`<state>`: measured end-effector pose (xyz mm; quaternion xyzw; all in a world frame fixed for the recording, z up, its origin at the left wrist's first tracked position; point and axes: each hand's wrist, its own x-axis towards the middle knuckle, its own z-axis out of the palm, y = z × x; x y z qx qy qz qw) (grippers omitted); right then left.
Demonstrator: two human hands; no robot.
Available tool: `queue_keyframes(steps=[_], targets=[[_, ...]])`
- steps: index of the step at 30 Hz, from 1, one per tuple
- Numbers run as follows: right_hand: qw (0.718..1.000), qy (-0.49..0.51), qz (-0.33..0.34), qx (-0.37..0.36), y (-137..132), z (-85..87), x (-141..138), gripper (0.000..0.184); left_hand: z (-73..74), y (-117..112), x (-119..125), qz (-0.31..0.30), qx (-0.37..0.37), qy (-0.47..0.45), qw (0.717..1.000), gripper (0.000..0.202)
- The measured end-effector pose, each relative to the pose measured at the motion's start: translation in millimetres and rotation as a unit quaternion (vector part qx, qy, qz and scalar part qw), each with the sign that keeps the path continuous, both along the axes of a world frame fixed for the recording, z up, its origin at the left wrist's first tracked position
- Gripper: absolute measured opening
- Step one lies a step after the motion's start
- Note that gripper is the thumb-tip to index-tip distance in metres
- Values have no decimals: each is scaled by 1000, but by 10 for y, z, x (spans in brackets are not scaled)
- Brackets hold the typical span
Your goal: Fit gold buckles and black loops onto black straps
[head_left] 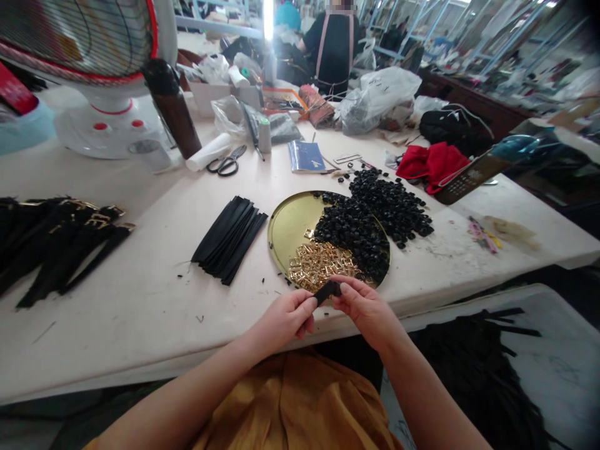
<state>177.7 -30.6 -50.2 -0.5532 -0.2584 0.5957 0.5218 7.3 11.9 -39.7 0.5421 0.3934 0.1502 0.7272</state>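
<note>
A short black strap point(323, 293) is stretched between my two hands at the table's front edge. My left hand point(293, 314) is closed on its near end, thumb on top. At the other end my right hand point(364, 307) pinches the strap; a small dark piece shows at those fingertips, too small to make out. Just beyond my hands lies a round gold tray point(285, 228). Gold buckles point(319, 261) are heaped on its near side. Small black loops point(349, 228) cover its right side and spill past the rim into another pile point(391, 203).
Left of the tray lies a stack of black straps point(229, 239); farther left are straps with gold buckles point(70, 240). Scissors point(227, 161), a blue booklet point(306, 156), a bottle point(173, 109) and a fan point(112, 119) stand behind. A bin point(557, 350) of straps is at lower right.
</note>
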Motion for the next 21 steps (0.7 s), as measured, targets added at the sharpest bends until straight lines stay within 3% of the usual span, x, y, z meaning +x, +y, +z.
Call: queue_keyframes(steps=[3, 5, 9, 12, 14, 17, 21], targets=[[999, 26, -21, -3, -40, -42, -84, 27, -8, -4, -54, -24, 146, 81, 986, 28], [1000, -13, -14, 9, -66, -45, -120, 26, 29, -1, -90, -44, 224, 139, 964, 29], [988, -131, 49, 60, -128, -36, -191, 22, 95, 1, -120, -105, 304, 183, 929, 28], [988, -118, 81, 50, -150, -68, -197, 22, 91, -12, -133, -108, 300, 168, 933, 26], [994, -92, 52, 31, -143, -114, -176, 24, 81, -25, -153, -116, 242, 139, 953, 25], [999, -43, -4, 25, -117, -197, -207, 25, 84, -38, -180, -140, 138, 85, 977, 40], [999, 11, 31, 32, -81, -241, -411, 24, 66, -25, -174, -58, 160, 51, 984, 47]])
